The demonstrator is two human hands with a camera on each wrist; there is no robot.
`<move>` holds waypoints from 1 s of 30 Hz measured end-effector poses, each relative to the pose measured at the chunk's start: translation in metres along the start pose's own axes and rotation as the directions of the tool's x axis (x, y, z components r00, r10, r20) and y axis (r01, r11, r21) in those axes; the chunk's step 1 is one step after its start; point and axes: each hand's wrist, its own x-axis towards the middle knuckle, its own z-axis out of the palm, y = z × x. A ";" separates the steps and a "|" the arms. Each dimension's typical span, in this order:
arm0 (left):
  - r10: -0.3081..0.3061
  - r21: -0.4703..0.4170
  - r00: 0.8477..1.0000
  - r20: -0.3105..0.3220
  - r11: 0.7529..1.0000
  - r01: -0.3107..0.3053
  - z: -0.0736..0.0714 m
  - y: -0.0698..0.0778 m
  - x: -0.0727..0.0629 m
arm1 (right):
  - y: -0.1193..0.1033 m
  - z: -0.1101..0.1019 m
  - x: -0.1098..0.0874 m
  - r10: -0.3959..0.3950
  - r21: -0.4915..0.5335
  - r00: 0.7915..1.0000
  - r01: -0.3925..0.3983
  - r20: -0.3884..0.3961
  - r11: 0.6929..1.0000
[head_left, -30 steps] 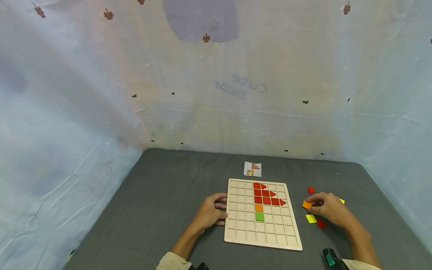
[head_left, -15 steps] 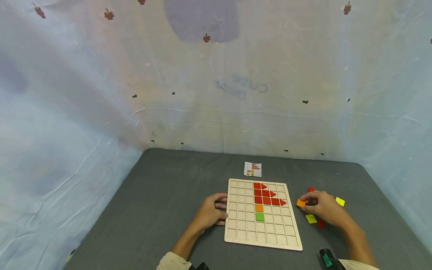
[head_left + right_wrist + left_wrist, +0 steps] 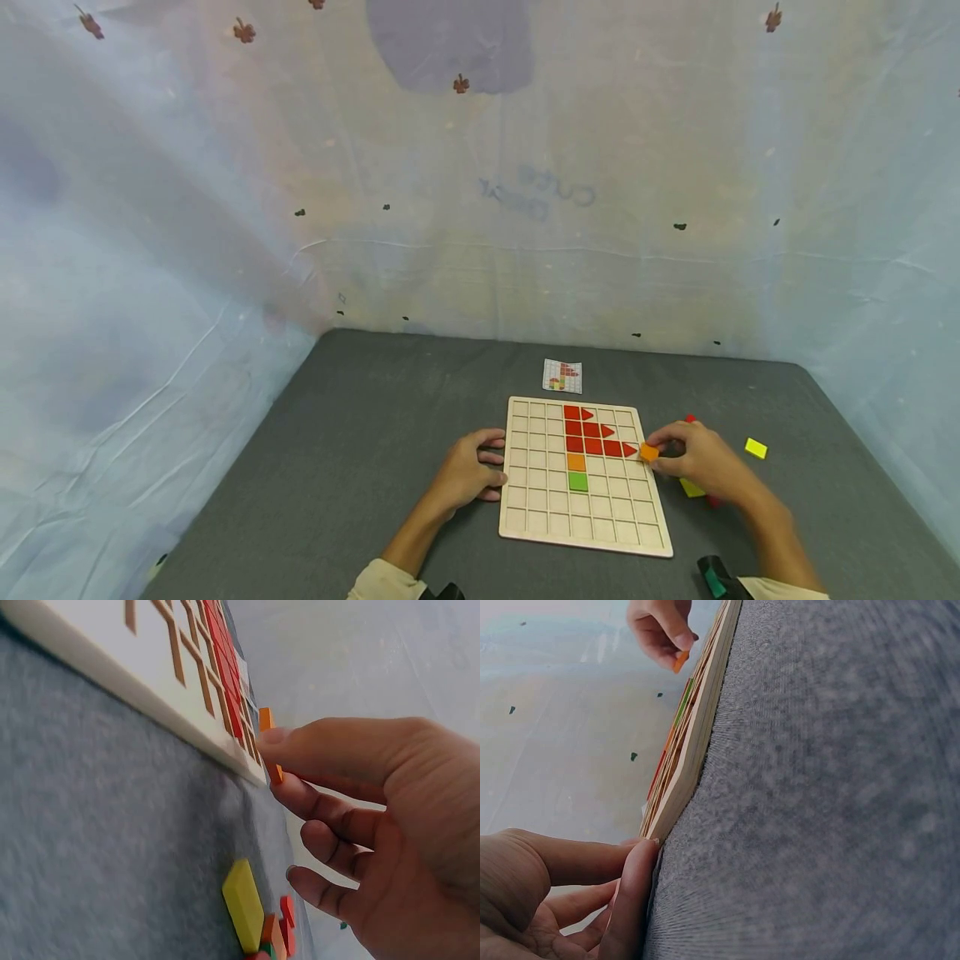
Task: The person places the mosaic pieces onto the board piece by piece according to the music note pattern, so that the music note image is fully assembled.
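Observation:
My right hand [image 3: 702,457] pinches an orange square tile [image 3: 648,452] between thumb and fingers, over the right edge of a wooden grid board [image 3: 536,523]. In the right wrist view the orange tile [image 3: 265,718] is tilted on edge, partly hidden by the thumb. On the board, red squares and triangles [image 3: 592,446] form three rows, with an orange square [image 3: 575,462] and a green square [image 3: 577,482] below them. At the board's left edge rests my left hand [image 3: 467,471], its fingers spread along the side; its fingertips touch the edge in the left wrist view.
A small printed pattern card [image 3: 562,377] lies behind the board. Right of the board are a yellow tile [image 3: 756,448], another yellow tile [image 3: 692,487] and red pieces partly hidden by the right hand. The grey table [image 3: 390,408] meets a pale cloth backdrop [image 3: 465,283].
My right hand has carried the orange tile left, from among the loose pieces to the board's right edge, uncovering a yellow tile behind it. My left hand and the board have stayed still.

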 end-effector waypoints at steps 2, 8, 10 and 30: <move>0.000 0.000 1.000 0.000 1.000 0.000 0.000 0.000 0.000 | -0.004 0.002 0.001 -0.017 -0.006 1.000 0.017 -0.003 1.000; -0.002 -0.002 1.000 -0.001 1.000 0.002 0.000 0.001 0.000 | -0.015 0.010 0.004 -0.048 0.024 0.999 0.048 0.010 0.999; -0.004 -0.003 1.000 -0.003 1.000 0.004 0.000 0.002 0.000 | -0.018 0.014 0.005 -0.051 0.036 0.999 0.050 0.018 0.998; -0.016 0.017 1.000 0.001 1.000 0.016 0.000 0.001 0.001 | -0.041 0.038 0.010 -0.168 0.076 0.982 0.161 0.091 0.984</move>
